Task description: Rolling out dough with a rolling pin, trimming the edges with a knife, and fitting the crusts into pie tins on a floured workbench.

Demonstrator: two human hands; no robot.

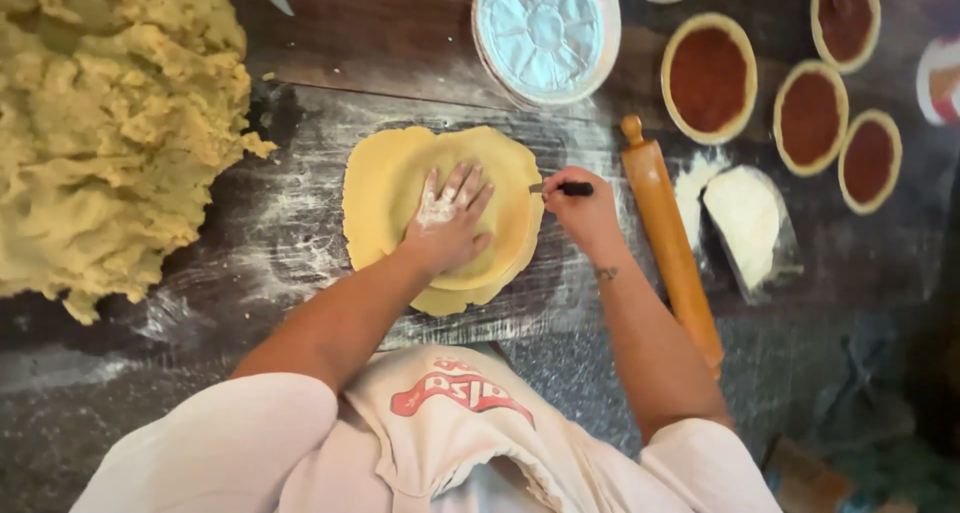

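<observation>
Head view
Nearest us: our apron point(440, 423) fills the bottom of the view, with both forearms reaching up from it to the rolled dough sheet point(385, 188), which we take as our landmark.
Dough sheet: pale yellow, roughly round, lying flat on the floured dark worktop point(270, 243), directly ahead of the apron.
Left hand point(447, 218): flat on the middle of the dough sheet, fingers point(468, 185) spread and pointing away from us, dusted with flour; it appears to press down a round form, since a circular edge shows beneath the palm.
Right hand point(583, 213): at the right edge of the dough sheet, fingers closed around the black handle of a small knife point(565, 188).
Knife axis: it lies roughly left to right, the blade end pointing left into the dough rim.
Key relation: the dough lies to the left of the right hand's fingers, touching the blade; the right hand is the nearer one to that rim.
Rolling pin point(672, 243): wooden, just right of the dough sheet, beyond the right hand, running near to far.
Dough mass point(110, 123): a large rough heap well left of the dough sheet.
Foil pan point(545, 33): empty, beyond the dough sheet.
Filled tarts point(708, 78): several with red filling, beyond and right of the dough sheet.
</observation>
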